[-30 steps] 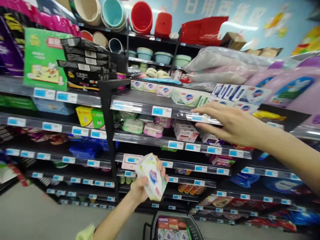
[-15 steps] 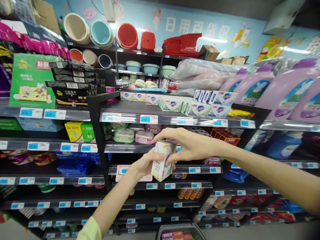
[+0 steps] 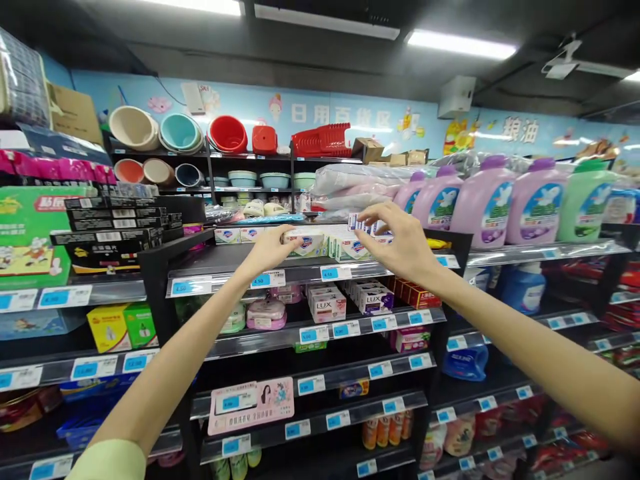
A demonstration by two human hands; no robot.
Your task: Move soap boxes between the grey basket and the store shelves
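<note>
A row of white boxed bar soaps (image 3: 352,249) stands on the upper shelf, with a smaller stack of blue-and-white boxes (image 3: 356,222) at its right. My left hand (image 3: 273,251) reaches to the left end of the row. Its thumb and fingers close on a soap box (image 3: 309,244), which lies on the shelf beside the others. Over the right part of the row, my right hand (image 3: 400,239) is curved with thumb and fingers apart. Boxes show between them, and I see nothing gripped. Further left, more soap boxes (image 3: 228,236) lie flat at the back.
Below are LUX soaps (image 3: 327,303) and pink soap dishes (image 3: 267,315). Purple detergent jugs (image 3: 484,203) stand right; black boxes (image 3: 113,257) and a green packet (image 3: 35,233) left. A price-tag rail (image 3: 300,275) edges the upper shelf. Basins and buckets (image 3: 228,135) fill the back rack.
Both hands were holding one soap box in front of the lower shelves. Now they are up at the upper shelf and further apart, the right hand off the box. The view has tilted upward.
</note>
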